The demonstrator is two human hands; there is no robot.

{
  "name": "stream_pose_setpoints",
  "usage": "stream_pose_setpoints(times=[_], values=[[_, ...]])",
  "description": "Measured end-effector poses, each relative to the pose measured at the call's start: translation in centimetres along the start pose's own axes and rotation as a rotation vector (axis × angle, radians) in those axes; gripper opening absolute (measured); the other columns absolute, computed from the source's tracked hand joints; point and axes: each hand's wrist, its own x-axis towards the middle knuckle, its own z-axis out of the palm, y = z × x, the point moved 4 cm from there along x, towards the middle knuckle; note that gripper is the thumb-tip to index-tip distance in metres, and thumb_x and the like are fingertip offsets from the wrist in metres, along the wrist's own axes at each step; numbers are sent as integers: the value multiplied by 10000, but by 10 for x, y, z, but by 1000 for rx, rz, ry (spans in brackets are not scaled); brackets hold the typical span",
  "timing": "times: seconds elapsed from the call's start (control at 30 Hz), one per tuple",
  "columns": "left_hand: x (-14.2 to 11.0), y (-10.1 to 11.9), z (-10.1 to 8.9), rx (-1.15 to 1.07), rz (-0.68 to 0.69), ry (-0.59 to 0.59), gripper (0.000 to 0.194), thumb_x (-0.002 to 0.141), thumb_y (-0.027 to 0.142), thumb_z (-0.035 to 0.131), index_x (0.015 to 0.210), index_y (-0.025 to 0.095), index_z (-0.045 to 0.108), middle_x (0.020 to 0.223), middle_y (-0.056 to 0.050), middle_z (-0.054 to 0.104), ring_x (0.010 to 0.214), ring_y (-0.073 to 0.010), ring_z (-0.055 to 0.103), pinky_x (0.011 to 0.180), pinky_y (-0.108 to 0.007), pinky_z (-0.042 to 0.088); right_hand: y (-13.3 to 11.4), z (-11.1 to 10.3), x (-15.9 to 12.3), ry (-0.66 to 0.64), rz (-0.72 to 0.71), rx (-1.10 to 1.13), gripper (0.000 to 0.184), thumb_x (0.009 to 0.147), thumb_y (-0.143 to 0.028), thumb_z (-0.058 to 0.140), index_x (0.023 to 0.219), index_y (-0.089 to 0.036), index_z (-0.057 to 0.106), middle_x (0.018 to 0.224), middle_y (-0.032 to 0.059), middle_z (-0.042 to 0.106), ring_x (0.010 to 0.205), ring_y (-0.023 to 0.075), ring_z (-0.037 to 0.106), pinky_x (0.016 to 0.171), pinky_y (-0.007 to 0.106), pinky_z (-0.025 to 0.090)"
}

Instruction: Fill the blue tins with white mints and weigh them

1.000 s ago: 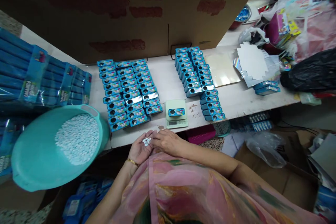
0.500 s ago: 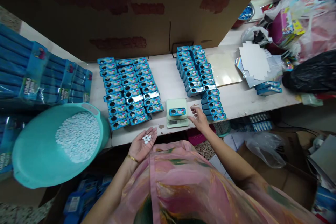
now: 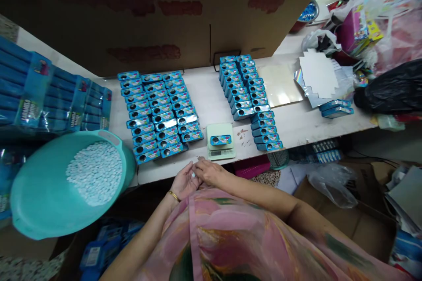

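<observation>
Palm up at the table's front edge, my left hand (image 3: 184, 183) is cupped around small white candies (image 3: 193, 175), mostly covered now. My right hand (image 3: 210, 172) lies over that palm, its fingers bent together at the candies. What its fingertips pinch is hidden. Just beyond both hands stands a pale green scale (image 3: 220, 154) with a single blue tin (image 3: 220, 140), a dark round hole at one end, on its plate. To the left, a turquoise basin (image 3: 36, 210) holds a heap of the same white candies.
Blue tins stand in rows left (image 3: 161, 116) and right (image 3: 242, 88) of the scale. A large cardboard box (image 3: 138, 22) blocks the back. Wrapped blue packs (image 3: 62, 92) are stacked at far left. Cut card (image 3: 318, 72), bags and two tins (image 3: 336, 109) lie right.
My right hand has moved left from beside the scale onto my left palm. The left hand's fingers have curled up, and the candies are mostly covered. The view has shifted slightly.
</observation>
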Motion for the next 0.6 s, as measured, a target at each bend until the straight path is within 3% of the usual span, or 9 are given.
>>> stream_pose_setpoints(times=[0.1, 0.23, 0.33, 0.43, 0.6], values=[[-1, -4, -5, -7, -27, 26, 289, 850, 220, 325, 939, 88, 566, 748, -83, 648, 714, -151, 624, 721, -298, 493, 5, -1, -5, 1, 12, 77, 195, 793, -137, 471, 979, -139, 530, 910, 73, 540, 867, 158, 492, 729, 261, 435], [5, -2, 1, -23, 12, 1, 228, 830, 166, 363, 786, 93, 575, 636, -58, 630, 597, -121, 610, 667, -251, 500, 16, -18, -10, 171, 52, 277, 178, 770, -139, 488, 930, -155, 565, 884, 48, 547, 850, 132, 504, 761, 237, 424], [9, 2, 10, -7, 31, -46, 229, 819, 165, 379, 863, 67, 581, 724, -101, 650, 729, -161, 625, 734, -284, 491, 36, -40, -15, 349, 139, 397, 169, 766, -126, 474, 893, -168, 577, 851, 34, 548, 820, 117, 514, 747, 230, 429], [10, 6, 13, 26, 51, -16, 263, 803, 172, 405, 961, 38, 566, 889, -167, 644, 924, -224, 584, 804, -329, 468, 63, -58, -19, 500, 251, 395, 171, 756, -128, 478, 877, -174, 590, 855, 41, 550, 810, 120, 525, 728, 237, 435], [7, 8, 8, 20, 77, 29, 238, 790, 159, 423, 917, 43, 588, 946, -180, 630, 981, -238, 556, 828, -334, 458, 88, -62, -17, 527, 308, 385, 168, 770, -162, 486, 870, -189, 619, 842, 40, 580, 780, 116, 550, 721, 233, 442]])
